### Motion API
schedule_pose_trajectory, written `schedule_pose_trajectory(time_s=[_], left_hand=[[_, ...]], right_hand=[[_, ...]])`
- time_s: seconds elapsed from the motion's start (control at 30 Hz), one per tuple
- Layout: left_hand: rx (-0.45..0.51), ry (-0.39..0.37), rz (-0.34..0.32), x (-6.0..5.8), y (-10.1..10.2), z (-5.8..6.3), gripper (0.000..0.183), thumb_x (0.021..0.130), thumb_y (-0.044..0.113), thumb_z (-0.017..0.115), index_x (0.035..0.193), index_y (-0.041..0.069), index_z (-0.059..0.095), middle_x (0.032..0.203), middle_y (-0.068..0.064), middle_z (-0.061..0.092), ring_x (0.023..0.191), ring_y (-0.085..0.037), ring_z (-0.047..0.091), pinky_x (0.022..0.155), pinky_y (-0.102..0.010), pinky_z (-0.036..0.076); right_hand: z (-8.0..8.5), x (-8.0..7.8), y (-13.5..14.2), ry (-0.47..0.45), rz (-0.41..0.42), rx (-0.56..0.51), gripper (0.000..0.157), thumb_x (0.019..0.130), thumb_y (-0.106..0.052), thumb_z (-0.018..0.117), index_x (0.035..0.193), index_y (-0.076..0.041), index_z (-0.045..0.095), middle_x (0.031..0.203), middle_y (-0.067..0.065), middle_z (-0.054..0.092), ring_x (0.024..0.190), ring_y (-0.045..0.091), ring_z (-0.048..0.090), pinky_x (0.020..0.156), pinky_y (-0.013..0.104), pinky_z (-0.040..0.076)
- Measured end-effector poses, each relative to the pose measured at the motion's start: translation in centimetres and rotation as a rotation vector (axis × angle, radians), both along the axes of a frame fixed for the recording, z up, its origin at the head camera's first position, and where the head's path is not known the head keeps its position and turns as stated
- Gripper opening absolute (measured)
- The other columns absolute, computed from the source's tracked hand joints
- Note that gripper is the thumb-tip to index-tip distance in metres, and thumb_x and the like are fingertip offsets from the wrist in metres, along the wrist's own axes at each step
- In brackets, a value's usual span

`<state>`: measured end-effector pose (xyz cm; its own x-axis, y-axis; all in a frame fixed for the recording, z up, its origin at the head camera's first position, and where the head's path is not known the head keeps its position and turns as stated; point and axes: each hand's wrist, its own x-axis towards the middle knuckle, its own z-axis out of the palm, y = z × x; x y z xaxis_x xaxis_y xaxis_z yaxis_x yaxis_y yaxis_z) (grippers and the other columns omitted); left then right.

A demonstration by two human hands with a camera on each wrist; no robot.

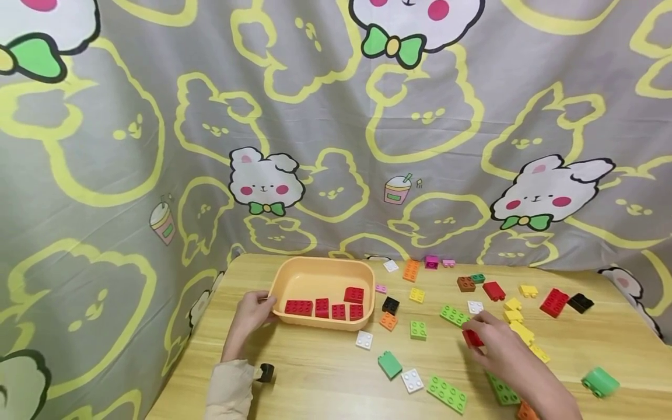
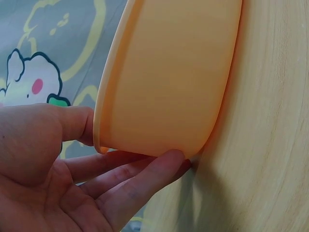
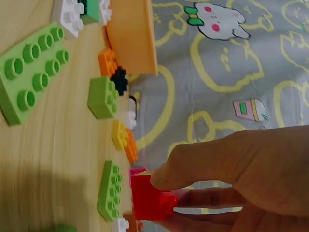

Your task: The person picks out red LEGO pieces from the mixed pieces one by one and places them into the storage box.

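Observation:
At the left of the table, an orange plastic basket (image 1: 315, 324) holds several red bricks (image 1: 299, 307) on its floor. My left hand (image 1: 252, 312) grips the basket's left end; in the left wrist view the thumb is over the rim and the fingers lie against the outer wall. Over the right half of the table, my right hand (image 1: 496, 344) pinches a red brick (image 3: 147, 197) between thumb and fingers. That brick is partly hidden by the hand in the head view. Near it lies a long light green brick (image 1: 454, 315).
Loose bricks in several colours spread across the table's right side, among them a green brick (image 1: 389, 365), a white brick (image 1: 412, 381), a red brick (image 1: 554, 303) and a rounded green piece (image 1: 601, 382). A patterned curtain (image 1: 325, 146) hangs behind the table.

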<state>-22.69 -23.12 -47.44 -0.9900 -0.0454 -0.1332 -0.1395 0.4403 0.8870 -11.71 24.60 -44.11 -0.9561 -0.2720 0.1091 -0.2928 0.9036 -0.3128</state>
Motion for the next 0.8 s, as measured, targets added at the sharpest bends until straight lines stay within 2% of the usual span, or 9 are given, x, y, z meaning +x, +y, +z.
schedule_pose_trajectory(time_s=[0.17, 0.33, 0.57, 0.8], left_hand=[[0.003, 0.007, 0.004, 0.0, 0.0, 0.0, 0.036, 0.099, 0.004, 0.051, 0.125, -0.02, 0.061, 0.108, -0.037, 0.068, 0.088, -0.034, 0.074, 0.075, -0.04, 0.065], [0.001, 0.009, 0.003, 0.2, 0.0, 0.2, 0.036, 0.099, 0.003, 0.051, 0.125, -0.02, 0.06, 0.108, -0.037, 0.068, 0.088, -0.034, 0.074, 0.074, -0.04, 0.065], [0.005, 0.012, 0.005, 0.2, -0.1, 0.2, 0.036, 0.099, 0.003, 0.051, 0.125, -0.02, 0.06, 0.109, -0.038, 0.067, 0.088, -0.035, 0.074, 0.075, -0.04, 0.065], [-0.008, 0.018, 0.002, 0.1, 0.0, 0.0, 0.038, 0.097, 0.005, 0.052, 0.125, -0.019, 0.061, 0.108, -0.035, 0.069, 0.085, -0.032, 0.075, 0.074, -0.039, 0.065]], right_hand=[[0.3, -0.6, -1.5, 0.064, 0.051, 0.008, 0.028, 0.075, -0.002, 0.087, 0.102, -0.004, 0.077, 0.097, 0.004, 0.063, 0.077, 0.012, 0.06, 0.062, 0.026, 0.058], [1.1, -1.4, -3.2, 0.1, 0.084, 0.0, 0.027, 0.075, 0.0, 0.086, 0.1, -0.005, 0.076, 0.098, 0.005, 0.063, 0.08, 0.014, 0.061, 0.066, 0.029, 0.06], [2.4, -3.6, -6.1, 0.167, 0.174, -0.047, 0.028, 0.075, 0.006, 0.084, 0.099, -0.003, 0.075, 0.097, 0.007, 0.062, 0.079, 0.018, 0.063, 0.064, 0.026, 0.06], [3.7, -5.6, -9.5, 0.148, 0.224, -0.034, 0.027, 0.078, 0.004, 0.082, 0.103, -0.001, 0.074, 0.101, 0.008, 0.062, 0.08, 0.015, 0.06, 0.065, 0.023, 0.058]])
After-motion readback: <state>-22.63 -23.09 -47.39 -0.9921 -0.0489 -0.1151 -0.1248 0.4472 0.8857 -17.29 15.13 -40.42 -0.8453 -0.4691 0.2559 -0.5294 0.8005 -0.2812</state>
